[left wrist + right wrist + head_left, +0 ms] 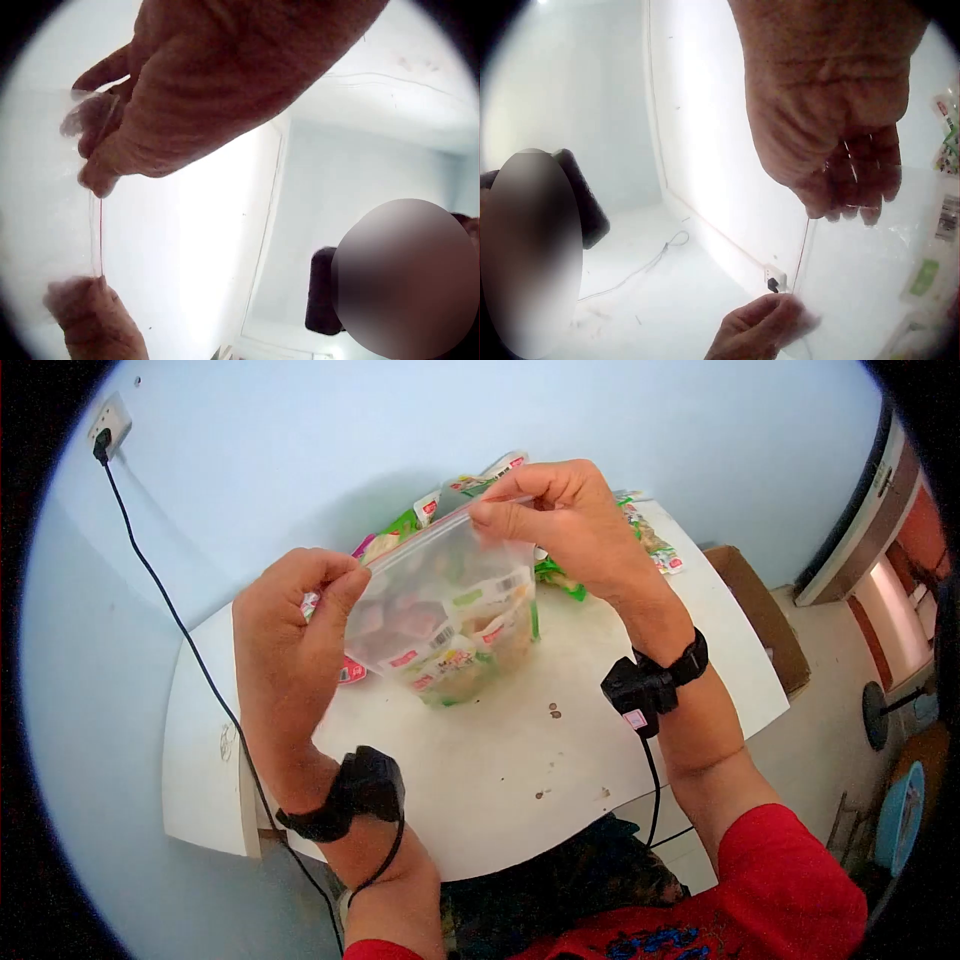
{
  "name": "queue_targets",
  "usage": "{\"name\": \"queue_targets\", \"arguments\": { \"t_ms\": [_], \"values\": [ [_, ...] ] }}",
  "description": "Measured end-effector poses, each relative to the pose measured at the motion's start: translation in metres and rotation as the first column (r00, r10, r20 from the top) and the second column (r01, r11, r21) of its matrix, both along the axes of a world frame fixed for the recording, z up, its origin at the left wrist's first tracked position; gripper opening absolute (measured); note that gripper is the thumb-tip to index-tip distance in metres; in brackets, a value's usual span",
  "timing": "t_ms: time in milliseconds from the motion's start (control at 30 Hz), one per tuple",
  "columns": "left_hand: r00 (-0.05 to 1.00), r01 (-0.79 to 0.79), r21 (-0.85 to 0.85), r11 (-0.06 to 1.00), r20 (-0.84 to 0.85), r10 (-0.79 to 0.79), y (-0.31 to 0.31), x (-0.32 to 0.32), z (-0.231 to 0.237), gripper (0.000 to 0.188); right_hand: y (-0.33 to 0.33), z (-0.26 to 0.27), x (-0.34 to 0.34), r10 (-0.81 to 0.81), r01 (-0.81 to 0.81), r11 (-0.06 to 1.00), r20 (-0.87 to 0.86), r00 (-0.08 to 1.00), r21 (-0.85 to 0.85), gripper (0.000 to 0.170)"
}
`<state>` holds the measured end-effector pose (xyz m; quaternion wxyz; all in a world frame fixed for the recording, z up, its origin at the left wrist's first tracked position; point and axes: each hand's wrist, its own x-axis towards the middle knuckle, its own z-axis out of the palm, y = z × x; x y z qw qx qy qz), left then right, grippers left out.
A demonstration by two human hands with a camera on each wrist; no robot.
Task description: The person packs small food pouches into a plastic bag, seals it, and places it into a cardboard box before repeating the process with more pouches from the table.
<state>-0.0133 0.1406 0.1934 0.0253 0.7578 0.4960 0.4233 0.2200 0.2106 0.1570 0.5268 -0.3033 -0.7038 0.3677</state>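
Observation:
A clear zip bag (440, 600) with a thin red line along its top edge hangs between both hands, tilted up to the right in the head view. Small printed snack packets (445, 660) fill its lower part. My left hand (295, 630) pinches the left top corner between thumb and forefinger. At the right end of the same edge, my right hand (570, 525) pinches with thumb and fingers. In the left wrist view the red-lined edge (101, 232) runs straight from one hand to the other. The bag's see-through film (870, 247) spreads below the right fingers in the right wrist view.
More snack packets (655, 540) lie at the back of the white table (560, 760), behind the bag. A black cable (180, 620) runs down from a wall socket (112, 422) along the left. A cardboard box (760, 610) stands beyond the table's right edge.

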Motion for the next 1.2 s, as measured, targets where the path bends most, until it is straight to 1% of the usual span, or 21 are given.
{"name": "queue_targets", "arguments": {
  "t_ms": [100,133,200,233,300,433,500,533,600,700,800,833,933,1033,1133,1200],
  "values": [
    [0.998,-0.045,0.022,0.999,-0.038,0.046,-0.007,0.008,0.003,0.014,-0.002,0.002,0.000,0.016,-0.013,0.999,-0.058,0.998,0.041,0.015],
    [0.997,-0.057,0.035,0.998,-0.046,0.058,-0.008,0.008,0.004,0.014,-0.002,0.002,0.001,-0.009,0.010,0.999,-0.028,1.000,0.035,0.015],
    [0.998,-0.025,0.037,0.999,-0.053,0.027,-0.005,0.006,0.002,0.014,-0.001,0.003,0.005,-0.056,0.055,0.998,0.035,0.998,0.034,0.015],
    [0.998,-0.007,0.035,0.999,-0.058,0.009,-0.004,0.006,0.001,0.014,-0.001,0.006,0.005,-0.054,0.053,0.998,0.038,0.998,0.040,0.015],
    [0.997,-0.042,0.059,0.997,-0.062,0.046,-0.004,0.007,0.001,0.014,-0.006,0.007,0.006,-0.055,0.053,0.998,0.039,0.998,0.037,0.015],
    [0.988,-0.080,0.060,0.995,-0.131,0.087,-0.006,0.008,0.002,0.012,0.000,0.003,0.004,0.017,-0.017,1.000,-0.039,0.999,0.015,0.017],
    [0.990,-0.063,0.112,0.992,-0.121,0.076,-0.003,0.008,0.002,0.012,-0.002,0.004,0.002,0.044,-0.045,0.999,-0.098,0.994,-0.010,0.017],
    [0.991,-0.056,0.140,0.989,-0.115,0.072,-0.002,0.007,0.001,0.011,-0.001,0.003,0.002,0.024,-0.025,1.000,-0.059,0.998,-0.006,0.018],
    [0.989,-0.100,0.111,0.989,-0.102,0.111,-0.004,0.009,0.000,0.011,0.002,0.000,0.002,-0.017,0.017,1.000,0.019,1.000,0.010,0.019],
    [0.986,-0.123,0.086,0.989,-0.107,0.132,-0.003,0.010,-0.001,0.011,0.002,-0.002,-0.001,0.013,-0.011,0.999,-0.060,0.998,0.034,0.020],
    [0.986,-0.127,0.068,0.990,-0.097,0.133,-0.007,0.012,0.001,0.011,-0.002,0.003,0.002,-0.001,0.002,0.999,0.032,0.999,-0.042,0.020],
    [0.987,-0.128,0.063,0.990,-0.091,0.133,-0.008,0.013,0.001,0.011,-0.003,0.003,0.003,-0.008,0.009,0.999,0.031,0.999,-0.034,0.020],
    [0.989,-0.113,0.108,0.988,-0.083,0.122,-0.009,0.014,0.002,0.012,-0.004,0.003,0.004,-0.019,0.020,1.000,0.037,0.999,-0.016,0.020],
    [0.993,-0.092,0.196,0.976,-0.059,0.105,-0.012,0.020,0.001,0.012,-0.003,0.004,0.005,-0.013,0.014,1.000,0.044,0.999,-0.019,0.019],
    [0.984,-0.115,0.166,0.979,-0.119,0.135,-0.006,0.013,-0.006,0.012,-0.003,0.003,0.004,-0.011,0.012,1.000,0.031,0.999,-0.025,0.019],
    [0.988,-0.124,0.097,0.988,-0.085,0.132,-0.006,0.005,-0.003,0.012,0.001,0.001,0.009,-0.013,0.014,1.000,0.025,1.000,-0.016,0.019]
  ]
}}
